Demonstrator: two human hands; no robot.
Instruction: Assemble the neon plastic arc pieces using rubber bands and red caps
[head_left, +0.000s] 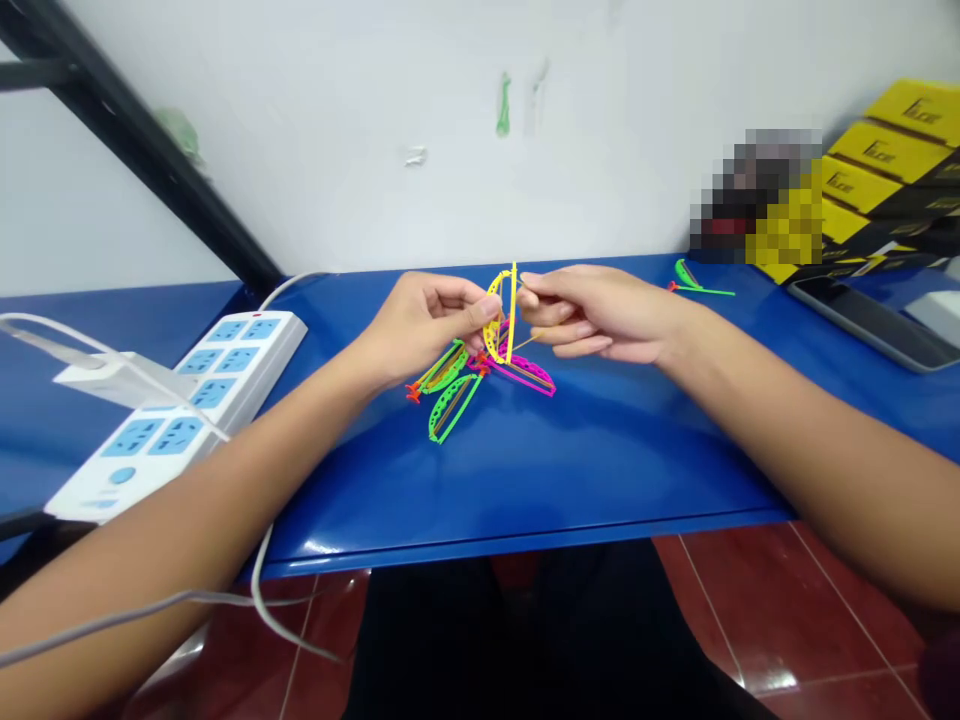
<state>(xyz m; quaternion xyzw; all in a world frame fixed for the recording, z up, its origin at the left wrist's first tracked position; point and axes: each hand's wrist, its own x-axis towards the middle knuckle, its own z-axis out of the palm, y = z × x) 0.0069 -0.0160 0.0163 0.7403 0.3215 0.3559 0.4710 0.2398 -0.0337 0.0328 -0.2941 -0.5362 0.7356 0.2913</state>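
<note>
Left hand (pixel 424 325) and right hand (pixel 600 315) pinch a yellow plastic bow (pixel 501 320) above a blue table (pixel 525 470); pink bow (pixel 525 375) and green bow (pixel 450 408) lie just below, white power strip (pixel 180 410) off left.

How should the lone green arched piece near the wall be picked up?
Pinch its thick arched end from above, coming from the near side: it lies flat on the table, and the thin strip trailing right looks too slender to hold well.
</note>
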